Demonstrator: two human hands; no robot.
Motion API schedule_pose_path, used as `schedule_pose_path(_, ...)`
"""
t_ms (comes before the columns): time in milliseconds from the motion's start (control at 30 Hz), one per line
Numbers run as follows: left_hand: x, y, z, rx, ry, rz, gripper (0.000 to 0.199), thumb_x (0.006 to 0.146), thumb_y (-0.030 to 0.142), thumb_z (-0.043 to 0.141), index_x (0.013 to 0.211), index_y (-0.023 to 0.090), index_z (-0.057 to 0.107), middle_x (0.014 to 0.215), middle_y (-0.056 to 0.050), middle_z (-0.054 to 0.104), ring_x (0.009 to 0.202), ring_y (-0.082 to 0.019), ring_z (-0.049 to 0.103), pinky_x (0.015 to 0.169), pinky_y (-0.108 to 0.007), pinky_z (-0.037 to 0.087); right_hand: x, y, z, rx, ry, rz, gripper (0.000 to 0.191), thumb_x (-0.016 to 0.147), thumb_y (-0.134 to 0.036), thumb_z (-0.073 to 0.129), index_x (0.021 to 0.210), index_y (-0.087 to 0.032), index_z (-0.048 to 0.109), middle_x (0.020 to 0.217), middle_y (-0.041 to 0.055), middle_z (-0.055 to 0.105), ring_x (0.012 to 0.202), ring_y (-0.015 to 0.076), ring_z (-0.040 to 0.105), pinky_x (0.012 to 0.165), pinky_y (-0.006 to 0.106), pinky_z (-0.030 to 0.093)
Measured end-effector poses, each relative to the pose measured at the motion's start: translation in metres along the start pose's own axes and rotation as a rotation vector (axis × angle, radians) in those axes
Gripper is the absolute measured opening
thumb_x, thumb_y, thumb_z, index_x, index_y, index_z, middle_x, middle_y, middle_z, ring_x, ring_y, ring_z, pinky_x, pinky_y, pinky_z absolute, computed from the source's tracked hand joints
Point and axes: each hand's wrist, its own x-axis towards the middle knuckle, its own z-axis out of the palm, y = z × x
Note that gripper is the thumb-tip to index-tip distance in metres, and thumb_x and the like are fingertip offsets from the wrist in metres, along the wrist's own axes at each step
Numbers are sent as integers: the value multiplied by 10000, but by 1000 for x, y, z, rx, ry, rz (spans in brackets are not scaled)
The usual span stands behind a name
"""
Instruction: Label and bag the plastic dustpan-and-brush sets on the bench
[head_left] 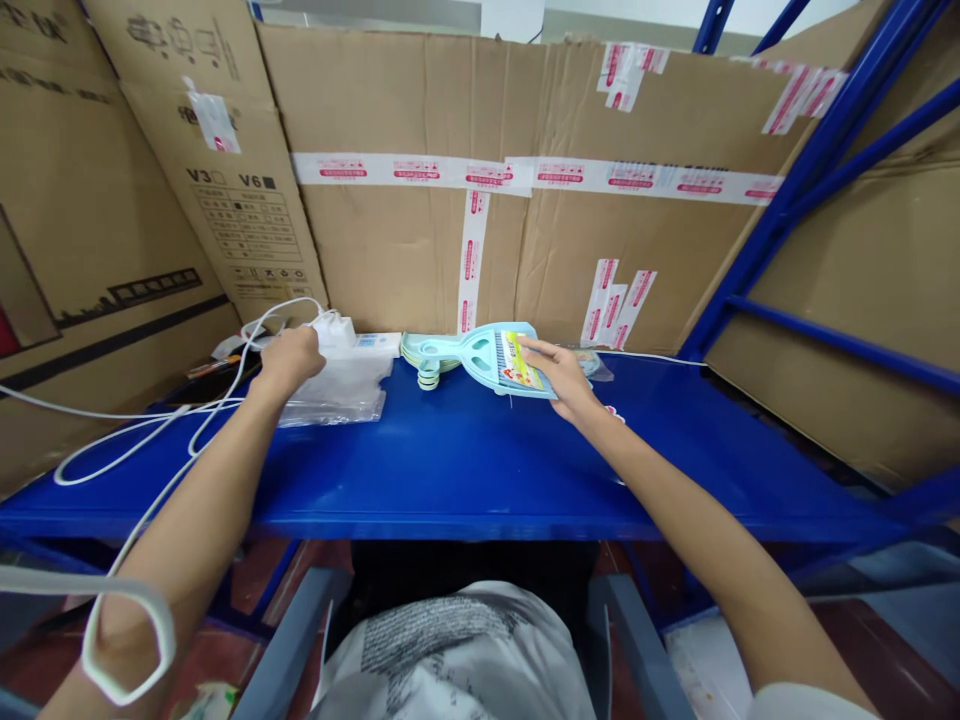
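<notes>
My left hand [291, 360] is at the left rear of the blue table, beside a white power strip [334, 330] and the clear plastic bags [334, 390]. Its fingers curl down, and whatever they may grip is hidden. Near the back centre lies a light blue dustpan set [480, 355] with a yellow printed label [519, 360]. My right hand [559, 378] rests on the label end of the set, fingers extended over it and slightly apart. More rounded pale green and blue pieces [429, 375] show beneath the set's handle.
White cables [169, 415] loop across the table's left side. Cardboard panels [405, 250] stand along the back and sides. A blue metal frame [799, 200] rises at the right. Behind my right hand lies a clear plastic packet [596, 366].
</notes>
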Motion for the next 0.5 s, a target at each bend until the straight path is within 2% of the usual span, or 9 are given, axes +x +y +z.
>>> schedule_pose_path(33, -1, 5, -2, 19, 43, -16, 514, 657, 418, 823, 465, 212, 393, 359, 73, 90, 564, -146, 544, 697, -323, 371, 1, 0, -1, -8, -1, -4, 360, 828, -168, 848, 1186, -173, 809, 1100, 96, 832, 938, 217, 801, 895, 362, 670)
schedule_pose_path(100, -6, 20, -7, 98, 161, -98, 351, 644, 411, 849, 572, 185, 589, 388, 43, 374, 558, -148, 554, 672, -326, 402, 2, 0, -3, -15, -5, -13, 373, 814, -179, 865, 1184, -174, 810, 1112, 99, 829, 936, 219, 801, 889, 363, 673)
schedule_pose_path(167, -15, 42, -9, 127, 218, -177, 331, 690, 469, 846, 758, 177, 706, 592, -17, 646, 601, -173, 612, 653, -343, 468, 3, -3, -5, -8, -7, -26, 364, 807, -177, 868, 1168, -178, 817, 1124, 95, 828, 935, 220, 800, 883, 365, 677)
schedule_pose_path(233, -24, 67, -6, 78, 118, -130, 363, 765, 531, 838, 902, 205, 753, 810, -39, 745, 692, -183, 651, 658, -342, 515, 5, -7, -7, 3, -11, -44, 358, 799, -172, 869, 1154, -183, 823, 1120, 86, 830, 932, 219, 797, 881, 364, 677)
schedule_pose_path(300, -32, 90, 4, 36, -13, -33, 355, 833, 584, 801, 890, 236, 761, 724, -14, 710, 619, -153, 580, 585, -313, 479, 7, -12, -11, 12, -17, -67, 366, 778, -175, 881, 1140, -185, 829, 1103, 77, 833, 911, 210, 793, 863, 351, 675)
schedule_pose_path(333, -34, 100, 13, 9, -93, -6, 348, 839, 583, 802, 902, 243, 762, 680, -5, 692, 570, -142, 544, 540, -301, 453, 8, -15, -13, 17, -21, -82, 376, 762, -183, 892, 1133, -186, 832, 1093, 74, 835, 898, 204, 790, 849, 342, 673)
schedule_pose_path(400, -33, 115, 35, -28, -292, -17, 334, 830, 523, 838, 998, 247, 751, 745, -13, 741, 538, -133, 532, 508, -291, 443, 9, -21, -19, 19, -36, -121, 404, 731, -219, 921, 1125, -193, 836, 1085, 68, 836, 887, 196, 785, 828, 327, 670)
schedule_pose_path(433, -32, 120, 48, -50, -369, -22, 321, 833, 499, 843, 985, 237, 739, 764, -23, 752, 548, -135, 547, 520, -292, 460, 9, -24, -21, 9, -50, -140, 425, 719, -245, 935, 1131, -200, 837, 1091, 66, 835, 890, 194, 784, 824, 323, 668)
schedule_pose_path(500, -27, 128, 70, -41, -409, 41, 271, 844, 451, 835, 848, 197, 742, 757, -46, 746, 605, -147, 601, 585, -297, 503, 8, -31, -27, -52, -101, -168, 474, 715, -297, 951, 1166, -212, 833, 1119, 64, 830, 900, 192, 780, 818, 325, 665)
